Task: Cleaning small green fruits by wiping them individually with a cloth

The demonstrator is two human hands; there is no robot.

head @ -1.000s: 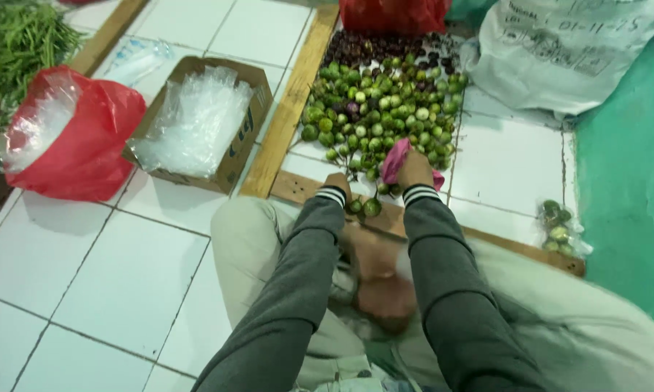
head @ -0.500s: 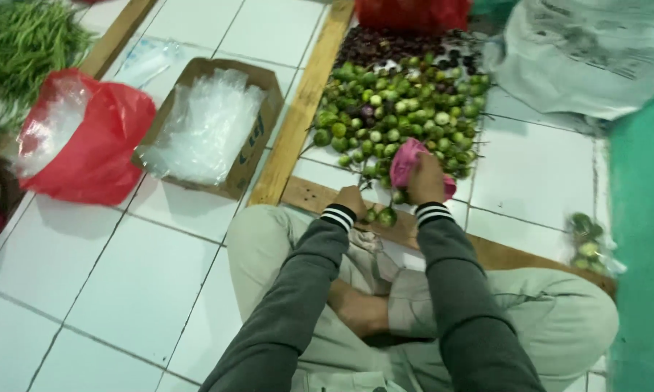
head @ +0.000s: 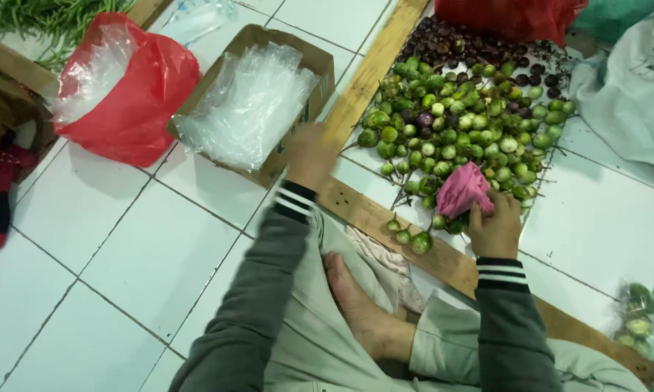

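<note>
Pink cloth (head: 463, 190) pinched in right hand (head: 495, 226); left hand (head: 311, 156) blurred, perhaps open.

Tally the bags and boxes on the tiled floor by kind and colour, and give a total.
Red plastic bags: 2, one beside the cardboard box, one beyond the green eggplants
Cardboard box of clear bags: 1
White sack: 1
Small clear bag of eggplants: 1
Total: 5

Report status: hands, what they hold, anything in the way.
Right hand shut on pink cloth by green fruit pile. Left hand blurred, at box of clear bags. Wooden frame between.
</note>
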